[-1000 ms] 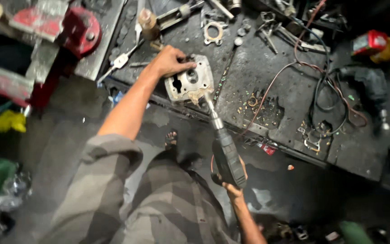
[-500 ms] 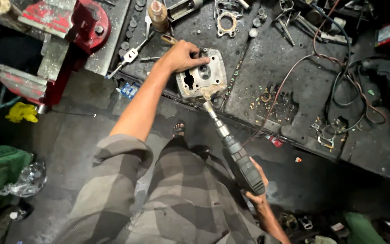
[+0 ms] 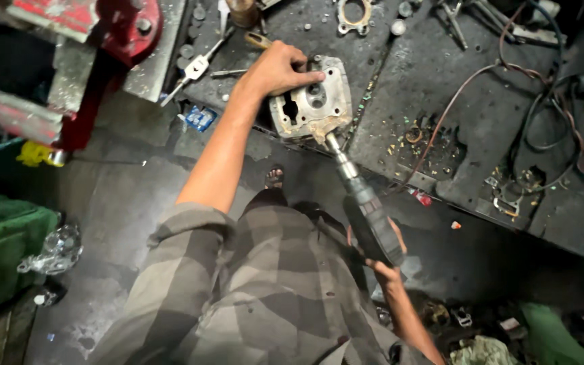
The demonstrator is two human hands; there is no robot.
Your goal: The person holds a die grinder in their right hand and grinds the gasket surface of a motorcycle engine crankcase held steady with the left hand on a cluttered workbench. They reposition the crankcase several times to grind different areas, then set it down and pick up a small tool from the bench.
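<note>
My left hand (image 3: 277,69) grips the top left corner of a grey metal engine cylinder head (image 3: 312,105) that rests on the front edge of a dirty dark workbench (image 3: 434,74). My right hand (image 3: 381,260) holds the black body of a power drill (image 3: 366,213) from below. The drill's bit end presses against the lower edge of the cylinder head. My checked grey shirt fills the lower middle of the view.
A red bench vise (image 3: 96,40) stands at the upper left. Wrenches (image 3: 197,64), a gasket (image 3: 353,17), nuts and tangled wires (image 3: 542,108) lie on the bench. A green crate (image 3: 1,250) sits at the left, with scrap parts on the floor at lower right.
The camera view has shifted, so the bench and cylinder head sit lower in the frame. Both hands keep their grip; the drill stays pressed on the head.
</note>
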